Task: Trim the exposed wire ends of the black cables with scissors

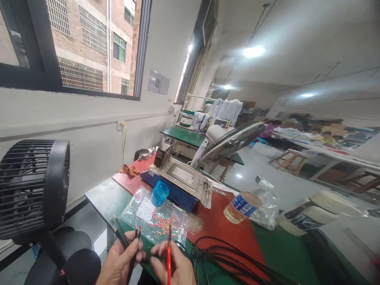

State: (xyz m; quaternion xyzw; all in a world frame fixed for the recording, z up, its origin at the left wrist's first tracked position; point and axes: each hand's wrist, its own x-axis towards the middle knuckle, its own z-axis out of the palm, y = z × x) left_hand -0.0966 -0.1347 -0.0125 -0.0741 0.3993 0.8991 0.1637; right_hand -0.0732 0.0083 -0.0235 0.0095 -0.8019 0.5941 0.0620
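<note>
left hand (118, 263) rising palm-up at bottom centre, fingers clamping black cables (121, 234), right hand (175, 268) just beside it pinching a red wire (169, 253) upright, both hovering below the plastic bag (133, 209)

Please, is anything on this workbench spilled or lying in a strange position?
Yes. A plastic bottle with brownish liquid lies on its side on the red mat. Small red pieces are scattered across the clear bag, just beyond the left hand holding black cables and the right hand holding a red wire. The blue cup sits tilted.
</note>
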